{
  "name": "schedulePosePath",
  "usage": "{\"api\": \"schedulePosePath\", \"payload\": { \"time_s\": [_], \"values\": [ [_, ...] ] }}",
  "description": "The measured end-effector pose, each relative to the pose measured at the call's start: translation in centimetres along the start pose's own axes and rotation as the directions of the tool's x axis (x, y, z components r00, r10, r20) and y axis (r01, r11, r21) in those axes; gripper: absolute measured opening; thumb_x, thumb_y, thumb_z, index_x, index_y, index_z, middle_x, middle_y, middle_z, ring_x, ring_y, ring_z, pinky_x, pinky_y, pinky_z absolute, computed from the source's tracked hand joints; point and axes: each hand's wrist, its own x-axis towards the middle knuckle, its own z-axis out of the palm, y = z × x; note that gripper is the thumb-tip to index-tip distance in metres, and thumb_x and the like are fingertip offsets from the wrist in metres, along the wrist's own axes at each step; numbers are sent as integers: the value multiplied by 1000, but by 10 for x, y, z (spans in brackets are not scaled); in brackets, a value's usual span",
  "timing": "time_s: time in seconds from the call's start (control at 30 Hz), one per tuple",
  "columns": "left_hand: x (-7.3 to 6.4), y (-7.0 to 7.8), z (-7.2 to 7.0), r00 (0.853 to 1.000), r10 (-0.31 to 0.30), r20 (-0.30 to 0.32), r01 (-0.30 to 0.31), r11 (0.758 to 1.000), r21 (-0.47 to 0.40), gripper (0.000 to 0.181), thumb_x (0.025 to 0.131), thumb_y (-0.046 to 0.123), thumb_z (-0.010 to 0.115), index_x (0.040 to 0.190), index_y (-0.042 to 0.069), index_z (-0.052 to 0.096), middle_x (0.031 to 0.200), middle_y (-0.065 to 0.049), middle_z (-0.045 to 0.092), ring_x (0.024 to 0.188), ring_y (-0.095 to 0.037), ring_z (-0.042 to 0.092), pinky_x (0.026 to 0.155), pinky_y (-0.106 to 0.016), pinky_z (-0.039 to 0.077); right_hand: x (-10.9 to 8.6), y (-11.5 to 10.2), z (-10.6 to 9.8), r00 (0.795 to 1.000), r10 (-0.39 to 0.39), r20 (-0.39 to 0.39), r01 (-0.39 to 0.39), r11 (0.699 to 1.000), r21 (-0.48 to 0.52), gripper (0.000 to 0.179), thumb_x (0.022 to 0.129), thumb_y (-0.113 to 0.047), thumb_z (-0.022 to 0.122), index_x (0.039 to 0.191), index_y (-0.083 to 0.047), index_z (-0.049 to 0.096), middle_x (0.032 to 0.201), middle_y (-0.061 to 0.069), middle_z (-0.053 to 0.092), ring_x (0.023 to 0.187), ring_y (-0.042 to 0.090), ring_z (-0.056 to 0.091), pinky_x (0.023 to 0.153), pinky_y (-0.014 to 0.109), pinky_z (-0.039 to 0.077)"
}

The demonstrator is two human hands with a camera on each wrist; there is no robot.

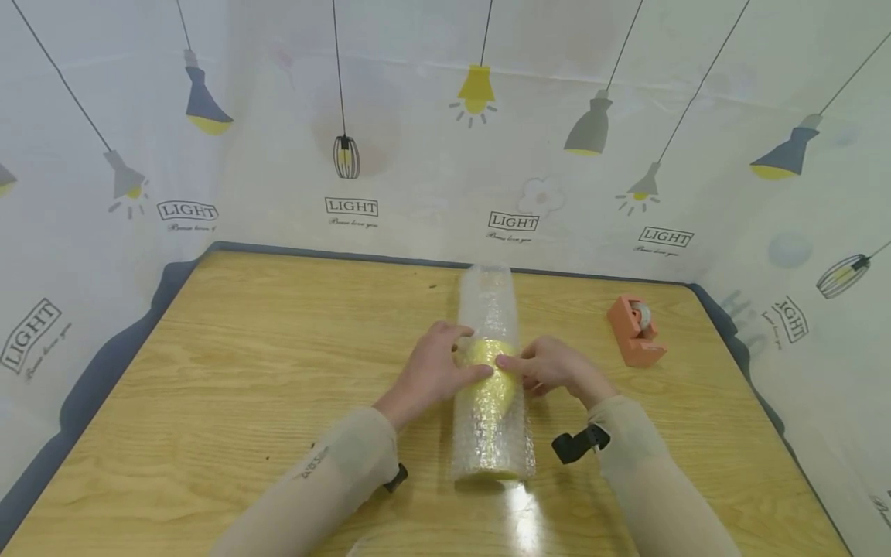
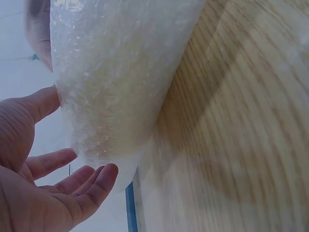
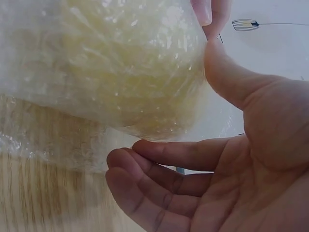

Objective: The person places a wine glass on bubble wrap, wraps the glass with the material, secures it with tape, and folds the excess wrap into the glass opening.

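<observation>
A long bubble-wrap roll (image 1: pixel 487 456) lies on the table, pointing away from me, with something yellow (image 1: pixel 491 398) showing through its layers. What the yellow thing is cannot be made out through the wrap. My left hand (image 1: pixel 435 367) holds the roll from its left side, thumb on top and fingers bent along the side. From the right, my right hand (image 1: pixel 554 365) grips it, thumb on top close to the left thumb. In the right wrist view, the fingers (image 3: pixel 159 183) curl beside the lower edge of the bubble wrap (image 3: pixel 130 63).
A coral-coloured tape dispenser (image 1: pixel 636 336) with a roll of clear tape stands at the right on the wooden table (image 1: pixel 313 333). Behind the table's far edge hangs a white curtain (image 1: pixel 418 93) printed with lamps. A clear sheet edge (image 1: pixel 358 545) shows at the bottom.
</observation>
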Motion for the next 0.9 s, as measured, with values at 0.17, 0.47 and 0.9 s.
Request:
{"api": "schedulePosePath", "payload": {
  "time_s": [0.17, 0.47, 0.9],
  "values": [
    [0, 1, 3, 1000, 0, -3, 0, 1000, 8, 72, 87, 42, 83, 147, 13, 55, 145, -10, 52, 120, -26, 60, 95, -41, 58, -6, -3, -3, 999, 2, -46, -5, 998, -67, 67, 97, -50, 69, 123, 11, 65, 111, 21, 70, 98, 30, 71, 90, 49, 60],
    [1, 6, 8, 1000, 9, -11, -9, 1000, 13, 72, 87, 43, 83, 147, 13, 56, 142, -10, 52, 124, -29, 58, 103, -45, 53, -14, -11, -4, 991, -48, -128, 14, 966, -260, 51, 97, -52, 68, 99, -1, 75, 91, 14, 72, 77, 21, 63, 65, 34, 53],
    [5, 7, 19, 997, 58, -51, -58, 998, 12, 74, 84, 47, 84, 145, 14, 58, 141, -9, 50, 122, -27, 56, 101, -42, 54, -26, -19, -8, 978, -86, -188, 33, 963, -267, 60, 95, -35, 74, 126, 13, 57, 114, 27, 68, 78, 23, 71, 70, 38, 60]
  ]
}}
